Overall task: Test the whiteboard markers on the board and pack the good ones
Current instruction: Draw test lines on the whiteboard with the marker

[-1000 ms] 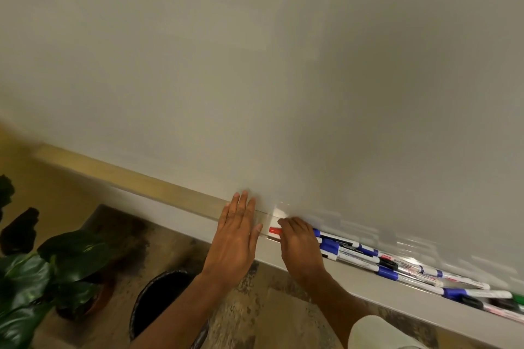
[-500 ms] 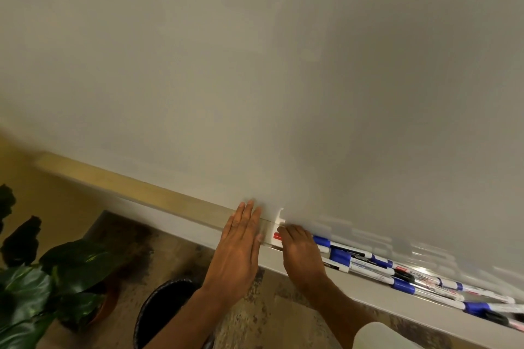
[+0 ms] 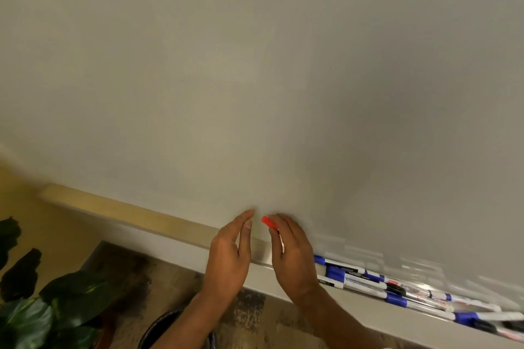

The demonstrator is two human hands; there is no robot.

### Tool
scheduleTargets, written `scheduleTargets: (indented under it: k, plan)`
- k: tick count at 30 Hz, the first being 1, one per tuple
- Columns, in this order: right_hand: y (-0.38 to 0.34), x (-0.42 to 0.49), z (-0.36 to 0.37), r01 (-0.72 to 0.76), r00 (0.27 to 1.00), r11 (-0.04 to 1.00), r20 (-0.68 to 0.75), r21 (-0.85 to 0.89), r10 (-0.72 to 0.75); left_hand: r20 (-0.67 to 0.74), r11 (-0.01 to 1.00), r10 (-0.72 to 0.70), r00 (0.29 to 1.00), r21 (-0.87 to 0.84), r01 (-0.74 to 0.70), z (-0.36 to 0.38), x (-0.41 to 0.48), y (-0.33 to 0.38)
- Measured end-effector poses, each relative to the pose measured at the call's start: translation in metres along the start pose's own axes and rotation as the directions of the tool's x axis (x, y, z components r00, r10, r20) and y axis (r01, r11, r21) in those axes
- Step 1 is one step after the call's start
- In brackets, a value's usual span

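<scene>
1. The right hand (image 3: 293, 261) is curled round a white-barrelled whiteboard marker with a red cap (image 3: 268, 224), pinching it between thumb and fingers.
2. The red cap sticks out above the fingertips, pointing up and to the left. A short strip of the white barrel shows between thumb and fingers, and the rest is hidden inside the hand.
3. The held marker is just in front of the bottom edge of the large pale whiteboard (image 3: 255, 79), above the left end of the long grey marker tray (image 3: 368, 310).
4. The left hand (image 3: 228, 256) is beside it with fingers straight and together, holding nothing. Its fingertips are near the red cap, with a narrow gap between them.
5. A heap of white markers with blue, black and red caps (image 3: 397, 290) lies lengthwise in the tray, to the right of the right hand.
6. A dark green leafy plant (image 3: 42, 306) is at the lower left.
7. A dark round bin (image 3: 158, 331) is on the floor below the left forearm.
</scene>
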State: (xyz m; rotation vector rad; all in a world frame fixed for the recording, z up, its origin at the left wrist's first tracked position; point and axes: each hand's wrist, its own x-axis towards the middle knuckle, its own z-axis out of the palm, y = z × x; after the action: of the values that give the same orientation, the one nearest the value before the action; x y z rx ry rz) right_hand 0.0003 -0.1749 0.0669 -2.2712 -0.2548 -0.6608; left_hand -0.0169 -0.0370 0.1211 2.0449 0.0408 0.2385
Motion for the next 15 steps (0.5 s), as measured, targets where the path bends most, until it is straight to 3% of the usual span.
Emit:
scheduleTargets:
  k: [6,10,15]
  plan:
    - [-0.060,0.039,-0.065,-0.079,0.988,0.931,-0.096,0.358,0.121,-0.045,0.953,-0.024,0.999,-0.304,0.009,-0.007,0.011,0.077]
    - [-0.097,0.062,-0.113,-0.167,0.969,0.839,-0.072,0.517,0.237,0.061,0.886,0.002,0.998,-0.463,0.027,-0.018,0.014,0.134]
    - [-0.134,0.085,-0.174,-0.143,0.955,0.790,-0.125,0.597,0.268,0.216,0.796,0.062,0.974,-0.599,0.082,-0.035,0.013,0.201]
